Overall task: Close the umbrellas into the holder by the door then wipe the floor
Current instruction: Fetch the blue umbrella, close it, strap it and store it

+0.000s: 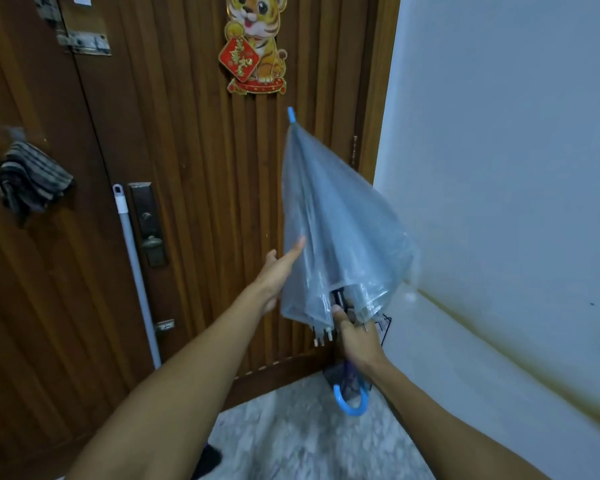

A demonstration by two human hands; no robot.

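A clear plastic umbrella [340, 230] with a blue tip and a blue hooked handle [352, 403] points up in front of the wooden door, its canopy half folded in loose pleats. My right hand [355, 336] grips the shaft just under the canopy's rim, thumb up against the dark runner. My left hand [279, 268] lies with straight fingers flat against the canopy's left side. A thin black wire holder [386, 329] shows at the wall by the door's right edge, mostly hidden behind the umbrella and my right hand.
A mop handle [137, 268] leans on the door [194, 168] beside the lock plate. A striped cloth [32, 180] hangs on the door at the left. The white wall [516, 150] is close on the right. Speckled floor [291, 427] shows below.
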